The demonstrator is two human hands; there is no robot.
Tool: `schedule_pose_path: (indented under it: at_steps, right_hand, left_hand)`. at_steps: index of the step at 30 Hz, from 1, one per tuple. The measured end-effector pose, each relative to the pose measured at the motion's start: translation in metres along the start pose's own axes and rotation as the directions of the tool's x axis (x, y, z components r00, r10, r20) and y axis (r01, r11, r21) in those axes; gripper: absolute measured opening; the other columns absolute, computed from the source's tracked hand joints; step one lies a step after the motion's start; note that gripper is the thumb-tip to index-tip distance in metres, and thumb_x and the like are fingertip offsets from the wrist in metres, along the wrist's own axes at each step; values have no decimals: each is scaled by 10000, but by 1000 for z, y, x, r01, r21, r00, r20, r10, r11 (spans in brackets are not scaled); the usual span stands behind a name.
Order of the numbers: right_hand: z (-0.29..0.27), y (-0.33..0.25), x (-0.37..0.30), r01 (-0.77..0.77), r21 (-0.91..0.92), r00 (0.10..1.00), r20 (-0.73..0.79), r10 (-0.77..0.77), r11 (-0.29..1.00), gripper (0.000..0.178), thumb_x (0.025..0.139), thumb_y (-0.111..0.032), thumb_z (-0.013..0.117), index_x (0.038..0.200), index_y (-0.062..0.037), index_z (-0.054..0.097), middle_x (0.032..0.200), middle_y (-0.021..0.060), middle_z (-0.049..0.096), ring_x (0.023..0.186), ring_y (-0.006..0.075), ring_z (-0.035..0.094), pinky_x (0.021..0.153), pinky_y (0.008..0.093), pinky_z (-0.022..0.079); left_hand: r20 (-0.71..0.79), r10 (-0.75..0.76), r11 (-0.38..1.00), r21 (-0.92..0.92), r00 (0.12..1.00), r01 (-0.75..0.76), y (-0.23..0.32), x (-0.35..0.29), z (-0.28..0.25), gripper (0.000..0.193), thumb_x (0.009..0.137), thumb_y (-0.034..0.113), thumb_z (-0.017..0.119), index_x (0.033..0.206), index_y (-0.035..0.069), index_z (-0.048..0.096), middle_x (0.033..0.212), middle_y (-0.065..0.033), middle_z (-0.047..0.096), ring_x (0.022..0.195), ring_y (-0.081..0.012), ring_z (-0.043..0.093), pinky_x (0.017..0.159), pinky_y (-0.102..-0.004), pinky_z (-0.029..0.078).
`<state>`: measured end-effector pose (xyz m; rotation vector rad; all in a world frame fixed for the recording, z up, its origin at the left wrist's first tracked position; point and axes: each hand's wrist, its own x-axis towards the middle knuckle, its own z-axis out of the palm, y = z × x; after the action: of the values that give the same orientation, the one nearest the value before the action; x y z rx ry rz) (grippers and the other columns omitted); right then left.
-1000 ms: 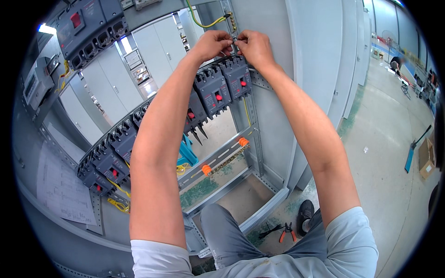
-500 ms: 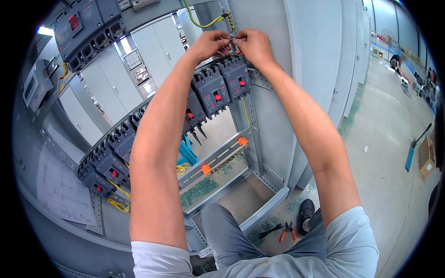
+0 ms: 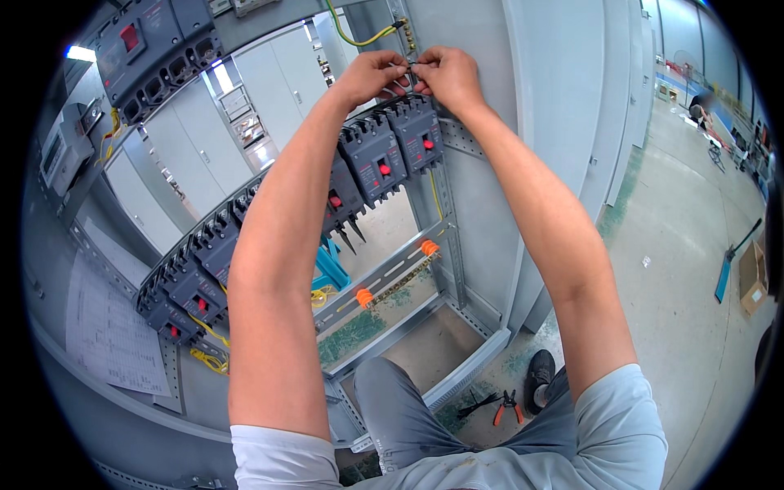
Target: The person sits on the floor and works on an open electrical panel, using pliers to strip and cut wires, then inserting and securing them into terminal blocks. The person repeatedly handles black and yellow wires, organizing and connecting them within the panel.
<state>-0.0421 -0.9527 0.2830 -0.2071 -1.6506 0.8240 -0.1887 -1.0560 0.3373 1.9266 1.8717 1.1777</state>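
Both my arms reach up into a grey metal cabinet. My left hand (image 3: 375, 77) and my right hand (image 3: 447, 76) meet fingertip to fingertip beside the cabinet's upright post. Each is closed in a pinch, and a tiny dark piece shows between them, too small to name. Just below my fingers sits the end circuit breaker (image 3: 416, 133) of a row, dark grey with a red toggle. Above them a yellow-green wire (image 3: 371, 41) runs to a small brass terminal strip (image 3: 409, 37) on the post.
A larger breaker (image 3: 151, 49) hangs at upper left. Orange insulators (image 3: 364, 297) carry a busbar on the lower rail. Orange-handled pliers (image 3: 508, 408) lie on the floor by my shoe. A wiring sheet (image 3: 114, 335) is at left; a cardboard box (image 3: 753, 278) stands at right.
My right hand has shifted very slightly, its fingers still against those of my left. Little else differs.
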Motion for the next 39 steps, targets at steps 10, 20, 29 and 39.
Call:
schedule_pose_path:
  at_steps: [10, 20, 29, 39]
  right_hand:
    - [3, 2, 0, -93, 134, 995, 35, 89, 987, 138, 868, -51, 687, 937, 65, 714, 784, 120, 729, 632, 171, 732, 569, 294, 583]
    - [7, 1, -6, 111, -357, 994, 44, -102, 927, 199, 789, -227, 687, 873, -63, 762, 825, 156, 729, 804, 335, 702, 756, 422, 549]
    - [4, 6, 1, 72, -182, 995, 83, -57, 981, 199, 787, -247, 690, 839, -65, 750, 792, 163, 720, 797, 351, 707, 734, 438, 546]
    - [-4, -3, -13, 29, -464, 993, -89, -80, 885, 223, 790, -236, 680, 804, -19, 726, 799, 199, 712, 797, 376, 700, 740, 458, 541]
  left_hand:
    - [-25, 53, 998, 18, 998, -53, -3, 1, 2, 231, 1019, 215, 618, 1165, 42, 663, 965, -35, 720, 876, -126, 694, 801, -306, 567]
    - [-200, -99, 980, -189, 975, 60, 2, 8, -7, 455, 1005, 186, 593, 1414, 12, 495, 1286, -110, 622, 1193, -204, 605, 958, -369, 551]
    - [-40, -87, 952, -298, 995, 71, 6, 19, 0, 574, 1013, 205, 605, 1500, 1, 379, 1378, -121, 539, 1227, -220, 583, 1085, -394, 515]
    - [-146, -85, 950, -310, 986, 36, -3, 28, 3, 445, 983, 211, 666, 1348, -6, 532, 1177, -80, 607, 1104, -189, 605, 964, -377, 588]
